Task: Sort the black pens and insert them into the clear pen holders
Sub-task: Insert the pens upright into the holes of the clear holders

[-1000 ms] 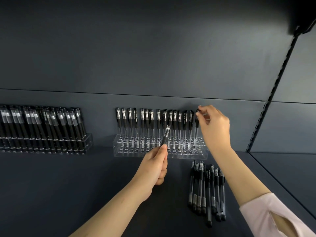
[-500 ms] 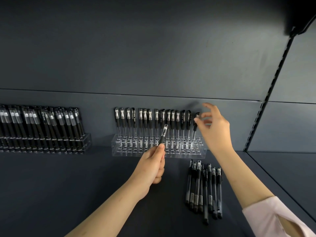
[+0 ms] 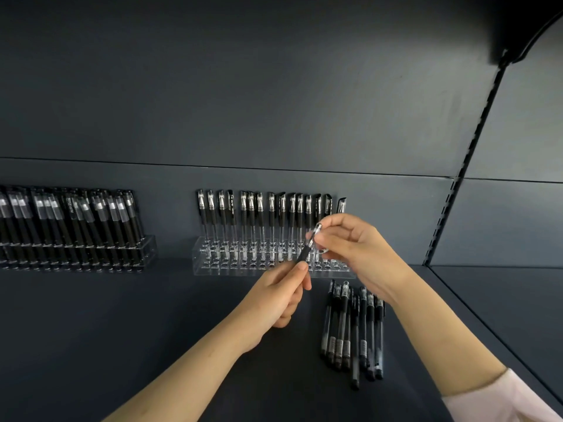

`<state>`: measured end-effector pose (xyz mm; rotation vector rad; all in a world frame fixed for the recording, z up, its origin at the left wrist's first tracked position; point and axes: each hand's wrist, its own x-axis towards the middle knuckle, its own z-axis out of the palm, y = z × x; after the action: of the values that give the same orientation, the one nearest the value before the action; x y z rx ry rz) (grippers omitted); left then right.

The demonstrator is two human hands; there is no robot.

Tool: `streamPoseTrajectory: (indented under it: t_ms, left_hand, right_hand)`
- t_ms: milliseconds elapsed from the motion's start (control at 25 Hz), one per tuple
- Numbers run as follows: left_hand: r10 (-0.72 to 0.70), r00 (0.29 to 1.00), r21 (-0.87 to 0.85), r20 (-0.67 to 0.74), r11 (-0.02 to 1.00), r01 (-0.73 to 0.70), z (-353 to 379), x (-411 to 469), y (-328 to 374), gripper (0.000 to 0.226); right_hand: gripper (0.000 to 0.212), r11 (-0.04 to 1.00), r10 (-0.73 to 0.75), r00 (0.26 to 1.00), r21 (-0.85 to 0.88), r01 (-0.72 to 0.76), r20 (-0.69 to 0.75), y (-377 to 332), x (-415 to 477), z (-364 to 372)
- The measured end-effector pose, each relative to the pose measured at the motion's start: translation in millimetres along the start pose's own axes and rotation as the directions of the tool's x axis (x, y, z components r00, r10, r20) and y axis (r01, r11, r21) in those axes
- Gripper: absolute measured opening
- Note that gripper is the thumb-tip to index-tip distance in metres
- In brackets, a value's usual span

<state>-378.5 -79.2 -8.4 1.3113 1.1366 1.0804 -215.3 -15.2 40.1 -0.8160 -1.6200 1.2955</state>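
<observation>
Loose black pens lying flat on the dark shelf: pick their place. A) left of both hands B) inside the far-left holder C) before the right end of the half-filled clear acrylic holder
C: the loose black pens lie flat just in front of the right end of the half-filled clear acrylic holder.

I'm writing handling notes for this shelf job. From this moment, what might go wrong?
Both hands hold one black pen: left hand low on its barrel, right hand pinching its top. If either grip slips, it may drop among the loose pens. The right forearm passes close beside them and may scatter them. Reaching into the clear pen holder, a hand may knock the standing pens in its back row.
</observation>
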Motion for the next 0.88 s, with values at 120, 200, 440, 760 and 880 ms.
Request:
streamPoseTrajectory:
  t_ms: [120,200,440,760,880]
  left_hand:
    - [0.114,0.993,0.235,-0.030,0.966,-0.104,4,-3,1,0.028]
    - [0.280,0.958,0.530,-0.069,0.824,-0.202,1,1,-5,0.029]
    - [0.338,0.936,0.959,-0.101,0.283,0.001,-17,13,-19,0.072]
    - [0.239,0.964,0.981,-0.113,0.180,0.070,-19,16,-27,0.073]
    - [0.241,0.964,0.982,-0.110,0.178,0.068,-19,16,-26,0.072]
  right_hand:
    - [0.031,0.999,-0.002,1.000,0.043,0.003,-0.023,0,1,1]
    - [0.022,0.998,-0.051,0.982,0.038,0.059,-0.183,-4,3,-4]
    - [0.014,0.943,-0.332,0.687,-0.218,0.250,-0.647,-11,6,-44]
    - [0.012,0.875,-0.461,0.668,-0.426,0.231,-0.584,-3,19,-42]
    - [0.012,0.855,-0.480,0.684,-0.466,0.226,-0.550,-3,24,-38]
